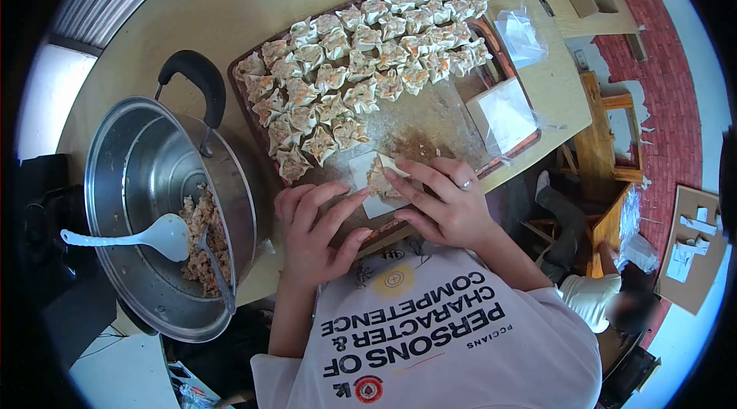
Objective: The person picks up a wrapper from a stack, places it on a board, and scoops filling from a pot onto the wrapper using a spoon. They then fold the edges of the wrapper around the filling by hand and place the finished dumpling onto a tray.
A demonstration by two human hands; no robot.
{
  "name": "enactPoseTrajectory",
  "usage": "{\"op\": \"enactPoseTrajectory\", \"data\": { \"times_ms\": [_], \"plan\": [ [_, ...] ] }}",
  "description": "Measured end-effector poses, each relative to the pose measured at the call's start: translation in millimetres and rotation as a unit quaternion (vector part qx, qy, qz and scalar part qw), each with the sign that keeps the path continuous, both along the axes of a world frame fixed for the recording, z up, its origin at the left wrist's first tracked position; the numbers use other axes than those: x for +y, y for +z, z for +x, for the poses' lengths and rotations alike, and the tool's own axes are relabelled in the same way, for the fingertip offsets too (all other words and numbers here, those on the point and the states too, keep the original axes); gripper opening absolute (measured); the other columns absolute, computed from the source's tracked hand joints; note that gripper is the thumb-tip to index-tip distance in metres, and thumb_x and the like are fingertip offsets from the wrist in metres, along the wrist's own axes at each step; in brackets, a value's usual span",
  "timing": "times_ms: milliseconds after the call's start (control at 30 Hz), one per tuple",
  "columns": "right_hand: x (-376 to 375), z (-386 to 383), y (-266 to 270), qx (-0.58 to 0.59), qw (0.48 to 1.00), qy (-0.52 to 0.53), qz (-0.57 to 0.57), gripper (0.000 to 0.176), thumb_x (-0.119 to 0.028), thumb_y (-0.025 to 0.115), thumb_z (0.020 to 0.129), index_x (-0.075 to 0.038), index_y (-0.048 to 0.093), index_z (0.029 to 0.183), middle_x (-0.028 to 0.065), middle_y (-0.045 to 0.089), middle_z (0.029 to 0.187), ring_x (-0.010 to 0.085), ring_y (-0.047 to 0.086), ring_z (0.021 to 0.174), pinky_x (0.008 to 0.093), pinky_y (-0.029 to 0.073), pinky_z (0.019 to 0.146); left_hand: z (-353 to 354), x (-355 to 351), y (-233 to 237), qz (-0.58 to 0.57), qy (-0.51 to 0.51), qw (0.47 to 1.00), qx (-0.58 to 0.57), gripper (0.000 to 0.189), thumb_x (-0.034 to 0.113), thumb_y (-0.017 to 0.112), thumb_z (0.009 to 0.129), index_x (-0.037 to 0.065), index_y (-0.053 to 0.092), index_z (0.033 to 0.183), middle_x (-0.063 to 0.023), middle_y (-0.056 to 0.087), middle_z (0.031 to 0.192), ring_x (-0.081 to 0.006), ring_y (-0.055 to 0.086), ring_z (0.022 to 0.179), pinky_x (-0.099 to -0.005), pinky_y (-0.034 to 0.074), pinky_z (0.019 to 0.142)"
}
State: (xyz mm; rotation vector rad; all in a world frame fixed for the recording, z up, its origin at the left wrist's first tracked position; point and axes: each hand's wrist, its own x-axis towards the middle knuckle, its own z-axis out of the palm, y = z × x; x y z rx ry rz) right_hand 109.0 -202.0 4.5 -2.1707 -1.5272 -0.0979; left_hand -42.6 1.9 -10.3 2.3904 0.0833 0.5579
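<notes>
A square white dumpling wrapper [375,207] lies at the near edge of the tray, with a mound of meat filling [377,180] on it. My left hand [316,226] has its fingers apart, the index fingertip at the wrapper's left edge. From the other side, my right hand [447,200], with a ring on one finger, has its fingers and thumb around the wrapper's right part, which they partly hide. Rows of open-topped filled dumplings [362,64] cover the far and left parts of the tray [453,113].
At left stands a large steel pot [138,156] with ground meat filling [203,236], a white ladle [165,238] and a metal spoon [219,275]. A stack of wrappers [503,113] in plastic lies at the tray's right. Another person [591,298] is beyond the table at right.
</notes>
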Motion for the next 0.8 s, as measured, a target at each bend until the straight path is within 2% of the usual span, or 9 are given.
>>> {"op": "enactPoseTrajectory", "data": {
  "times_ms": [67, 100, 167, 267, 367, 500, 600, 667, 800],
  "plan": [
    [-6, 1, -6, -0.008, 0.999, 0.016, -0.029, 0.058, -0.04, 0.073, 0.09, -0.015, 0.063, 0.142, -0.001, 0.059, 0.145, 0.0222, 0.052, 0.132, 0.0472, 0.04, 0.11, 2, 0, 0, -0.007, -0.004, 1.0, -0.016, 0.045, 0.034, 0.077, 0.083, 0.017, 0.075, 0.126, -0.003, 0.064, 0.121, -0.0274, 0.053, 0.109, -0.0445, 0.037, 0.1],
    [-6, 1, -6, -0.009, 0.999, 0.016, -0.03, 0.058, -0.04, 0.073, 0.09, -0.015, 0.063, 0.142, -0.001, 0.059, 0.145, 0.0222, 0.052, 0.132, 0.0472, 0.04, 0.11, 2, 0, 0, -0.008, -0.005, 1.0, -0.017, 0.045, 0.034, 0.077, 0.083, 0.017, 0.075, 0.126, -0.003, 0.064, 0.121, -0.0274, 0.053, 0.109, -0.0445, 0.037, 0.1],
    [-5, 0, -6, -0.008, 0.997, 0.018, -0.074, 0.057, -0.041, 0.069, 0.094, -0.016, 0.061, 0.145, -0.0025, 0.055, 0.153, 0.0227, 0.045, 0.146, 0.054, 0.027, 0.122, 3, 1, 0, -0.011, -0.009, 1.0, -0.018, 0.045, 0.033, 0.076, 0.084, 0.016, 0.075, 0.125, -0.0034, 0.065, 0.12, -0.0275, 0.053, 0.108, -0.0441, 0.038, 0.099],
    [-5, -2, -9, 0.006, 0.997, 0.013, -0.071, 0.055, -0.042, 0.066, 0.096, -0.017, 0.061, 0.145, -0.0035, 0.055, 0.154, 0.0216, 0.04, 0.151, 0.0583, 0.017, 0.127, 2, 1, -1, -0.013, -0.014, 1.0, -0.024, 0.044, 0.033, 0.075, 0.084, 0.016, 0.075, 0.124, -0.0036, 0.065, 0.12, -0.0277, 0.053, 0.108, -0.0436, 0.038, 0.099],
    [-2, -4, -6, 0.009, 0.997, 0.002, -0.074, 0.054, -0.041, 0.065, 0.097, -0.017, 0.061, 0.145, -0.0034, 0.056, 0.153, 0.0224, 0.04, 0.15, 0.0613, 0.014, 0.127, 2, 0, -1, -0.021, -0.012, 0.999, -0.025, 0.044, 0.033, 0.075, 0.084, 0.016, 0.075, 0.124, -0.0038, 0.065, 0.119, -0.028, 0.054, 0.108, -0.0432, 0.038, 0.099],
    [0, -8, 0, -0.016, 0.996, -0.009, -0.085, 0.055, -0.04, 0.067, 0.095, -0.017, 0.061, 0.145, -0.0012, 0.057, 0.152, 0.0229, 0.041, 0.15, 0.0629, 0.011, 0.127, 0, 1, 0, -0.018, -0.018, 1.0, -0.017, 0.044, 0.031, 0.075, 0.084, 0.015, 0.074, 0.125, -0.0039, 0.065, 0.118, -0.0278, 0.054, 0.109, -0.0436, 0.038, 0.1],
    [2, -16, -2, 0.016, 0.998, -0.048, -0.033, 0.046, -0.034, 0.075, 0.09, -0.018, 0.069, 0.134, 0.0015, 0.063, 0.143, 0.0262, 0.049, 0.143, 0.0612, 0.016, 0.125, 0, 3, -2, -0.022, -0.002, 0.999, -0.037, 0.042, 0.027, 0.073, 0.085, 0.013, 0.074, 0.125, -0.0051, 0.064, 0.117, -0.028, 0.054, 0.107, -0.0437, 0.039, 0.099],
    [4, -25, -8, 0.01, 0.998, -0.023, 0.059, 0.039, -0.027, 0.085, 0.079, -0.019, 0.074, 0.116, 0.0009, 0.067, 0.132, 0.0252, 0.056, 0.132, 0.0585, 0.024, 0.122, -1, 4, -3, -0.05, 0.013, 0.997, -0.057, 0.041, 0.023, 0.072, 0.085, 0.01, 0.074, 0.124, -0.007, 0.064, 0.114, -0.0284, 0.055, 0.105, -0.0432, 0.041, 0.097],
    [17, -29, -10, 0.016, 0.996, 0.01, 0.089, 0.034, -0.023, 0.09, 0.073, -0.019, 0.074, 0.103, -0.0017, 0.067, 0.126, 0.0234, 0.059, 0.123, 0.0562, 0.029, 0.119, -4, 3, -5, -0.057, 0.03, 0.995, -0.074, 0.039, 0.02, 0.072, 0.084, 0.008, 0.074, 0.122, -0.0087, 0.063, 0.113, -0.0289, 0.055, 0.104, -0.0428, 0.042, 0.095]
  ]
}}
